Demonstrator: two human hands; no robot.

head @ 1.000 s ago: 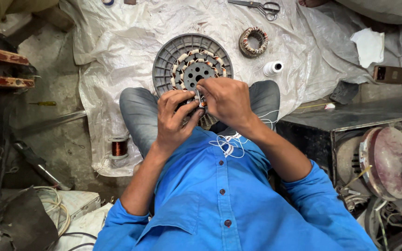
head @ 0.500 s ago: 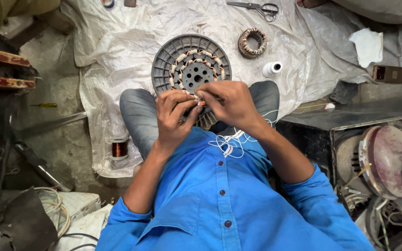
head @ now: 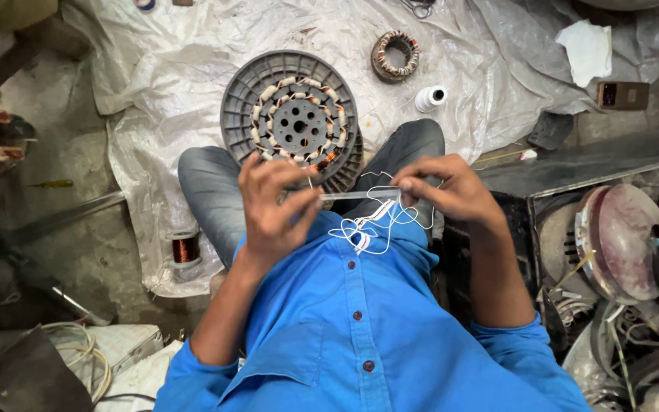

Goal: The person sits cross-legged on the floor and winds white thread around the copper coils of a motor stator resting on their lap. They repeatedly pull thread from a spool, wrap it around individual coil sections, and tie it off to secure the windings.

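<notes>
A grey round motor stator with copper and white windings rests between my knees on a white plastic sheet. My left hand and my right hand hold the two ends of a thin clear sleeve or strip stretched level between them, just below the stator. A tangle of white thread hangs from it onto my blue shirt.
A small wound coil ring and a white thread spool lie beyond the stator. A copper wire spool stands at left. Scissors lie at the top edge. Motor parts and a dark box crowd the right side.
My hands were close together at the stator's near edge. They have drawn apart, the right one moving rightward, pulling the thin strip out between them.
</notes>
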